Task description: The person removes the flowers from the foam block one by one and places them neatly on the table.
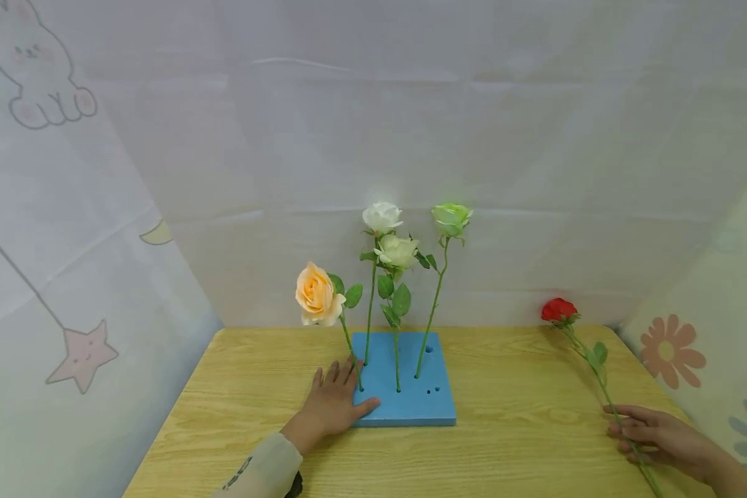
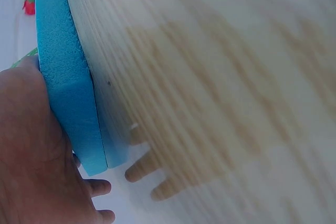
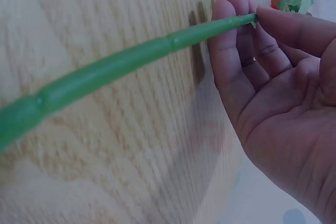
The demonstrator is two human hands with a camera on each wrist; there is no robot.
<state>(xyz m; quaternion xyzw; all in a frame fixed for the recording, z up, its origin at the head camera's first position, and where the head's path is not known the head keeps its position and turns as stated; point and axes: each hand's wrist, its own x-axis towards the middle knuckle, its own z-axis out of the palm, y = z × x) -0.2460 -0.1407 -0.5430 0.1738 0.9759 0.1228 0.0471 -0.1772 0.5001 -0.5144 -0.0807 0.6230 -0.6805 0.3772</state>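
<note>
On the right of the head view, my right hand [image 1: 666,440] pinches the green stem [image 3: 110,72] of a red rose [image 1: 559,310] between thumb and fingers. The bloom leans up and away, toward the back of the table. My left hand [image 1: 333,404] lies with spread fingers at the left edge of a blue foam block [image 1: 404,413], its thumb resting on top. Standing in holes of the block are a peach rose [image 1: 317,294], a white rose [image 1: 382,217], a cream rose [image 1: 398,252] and a light green rose [image 1: 452,218].
A wooden table [image 1: 504,443] carries the block near its middle. Behind it hangs a pale cloth [image 1: 324,145], with printed side cloths left and right. Small holes [image 1: 432,391] show in the block's right part, and a larger hole [image 1: 429,350] behind them.
</note>
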